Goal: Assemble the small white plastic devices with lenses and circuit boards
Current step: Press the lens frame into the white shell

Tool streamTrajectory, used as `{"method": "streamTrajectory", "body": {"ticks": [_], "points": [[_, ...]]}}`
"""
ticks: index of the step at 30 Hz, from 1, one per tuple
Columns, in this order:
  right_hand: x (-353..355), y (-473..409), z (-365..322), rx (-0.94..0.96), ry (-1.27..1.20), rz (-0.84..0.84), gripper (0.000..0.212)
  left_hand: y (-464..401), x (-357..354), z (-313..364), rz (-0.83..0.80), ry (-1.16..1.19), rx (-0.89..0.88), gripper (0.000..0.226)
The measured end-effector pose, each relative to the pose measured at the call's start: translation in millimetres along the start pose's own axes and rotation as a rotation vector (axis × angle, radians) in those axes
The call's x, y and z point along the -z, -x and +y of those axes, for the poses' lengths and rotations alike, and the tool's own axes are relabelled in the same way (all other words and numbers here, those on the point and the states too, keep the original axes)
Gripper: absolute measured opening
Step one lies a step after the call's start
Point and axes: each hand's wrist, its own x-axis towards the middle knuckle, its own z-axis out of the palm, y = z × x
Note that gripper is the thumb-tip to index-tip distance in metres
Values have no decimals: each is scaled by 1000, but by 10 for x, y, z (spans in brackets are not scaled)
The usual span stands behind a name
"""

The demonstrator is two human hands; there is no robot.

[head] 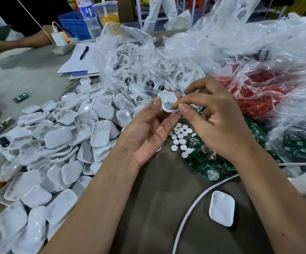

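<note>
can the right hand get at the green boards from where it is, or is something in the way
Probably yes. The green boards lie uncovered on the table just below the right hand, with only loose white discs beside them. But that hand is pinching at the white shell the left hand holds, so it must let go first.

Bright, even light from overhead; soft shadows lie under the forearms. Glare streaks the clear plastic bags [212, 44] (far right). Wide-angle bending curves the edges, slightly soft.
</note>
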Motion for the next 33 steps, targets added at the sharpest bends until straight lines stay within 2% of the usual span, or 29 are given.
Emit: {"method": "streamTrajectory", "body": {"ticks": [11,18,22,25,27,30,33], "points": [[9,0,-3,11,-61,-38,14,4,-12,17,26,33,2,67],[13,4,-10,23,-90,-55,15,16,-14,30,-4,67,3,57],[37,-4,-36,6,-116,-9,15,20,-24,38,4,77,4,48],[86,-4,-41,-23,-41,26,9,24,-21,48,7,112,-1,52],[131,-4,-7,-101,88,-72,8,24,-19,52,7,118,-6,50],[194,-1,55,-243,324,-389,16,29,-15,60,-1,110,-17,45],[235,-2,84,-249,439,-569,29,39,-1,65,-36,110,-28,49]]}}
